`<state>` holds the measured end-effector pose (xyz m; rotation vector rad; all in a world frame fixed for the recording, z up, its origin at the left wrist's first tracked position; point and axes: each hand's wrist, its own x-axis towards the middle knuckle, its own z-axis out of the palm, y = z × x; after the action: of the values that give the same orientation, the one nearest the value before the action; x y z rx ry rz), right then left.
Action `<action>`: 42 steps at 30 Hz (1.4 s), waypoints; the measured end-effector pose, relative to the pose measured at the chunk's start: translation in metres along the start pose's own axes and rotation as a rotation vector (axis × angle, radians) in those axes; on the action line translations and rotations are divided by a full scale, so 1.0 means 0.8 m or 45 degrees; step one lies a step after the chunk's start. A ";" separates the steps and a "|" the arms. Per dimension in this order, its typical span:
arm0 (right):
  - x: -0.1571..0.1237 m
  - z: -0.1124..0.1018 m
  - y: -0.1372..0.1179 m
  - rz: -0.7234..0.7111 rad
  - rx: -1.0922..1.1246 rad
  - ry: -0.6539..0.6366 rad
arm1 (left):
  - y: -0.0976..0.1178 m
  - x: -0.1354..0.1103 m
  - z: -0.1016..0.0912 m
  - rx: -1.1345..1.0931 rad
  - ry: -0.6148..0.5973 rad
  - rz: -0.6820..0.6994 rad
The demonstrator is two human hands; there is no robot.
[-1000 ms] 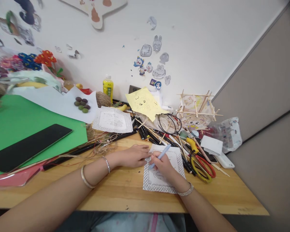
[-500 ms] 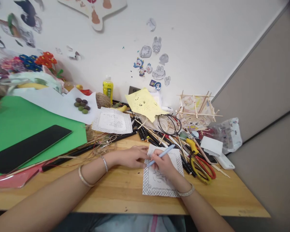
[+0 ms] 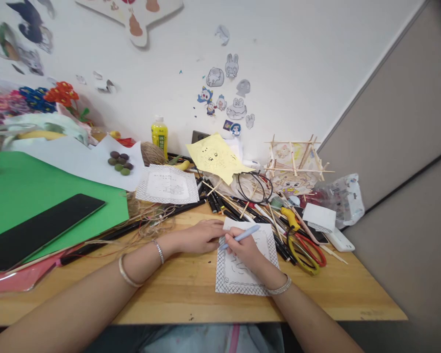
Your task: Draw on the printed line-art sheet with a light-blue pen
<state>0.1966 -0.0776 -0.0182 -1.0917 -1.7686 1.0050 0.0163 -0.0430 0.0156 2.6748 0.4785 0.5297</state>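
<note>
A light blue pen is gripped in my right hand, its lower end over the upper left of a white sheet. The sheet has a crosshatched border and line drawings inside; my right hand and wrist cover part of them. My left hand lies flat at the sheet's left edge, fingers stretched out and holding nothing. Its fingertips come close to the pen's lower end. Just right of the sheet are scissors with yellow and red handles.
Markers and sticks are piled behind the sheet. A similar bordered sheet, a yellow paper cutout and a drink bottle stand farther back. On the left, a black tablet-like slab rests on green paper. A stick frame is at right.
The pen lies at a flatter slant than before, with its upper end lower. My left hand stays at the sheet's edge. The whole view has shifted slightly.
</note>
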 end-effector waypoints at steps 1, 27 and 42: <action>0.000 0.000 0.000 0.002 -0.003 0.000 | 0.000 0.000 0.000 0.013 -0.006 -0.002; 0.000 -0.001 -0.007 0.064 -0.054 -0.013 | 0.004 0.000 -0.001 0.108 -0.063 -0.072; 0.001 -0.001 -0.005 0.166 0.043 0.006 | 0.002 -0.002 -0.002 0.056 -0.006 -0.053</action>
<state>0.1956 -0.0780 -0.0141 -1.1998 -1.6878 1.1059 0.0147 -0.0444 0.0167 2.7007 0.5492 0.5059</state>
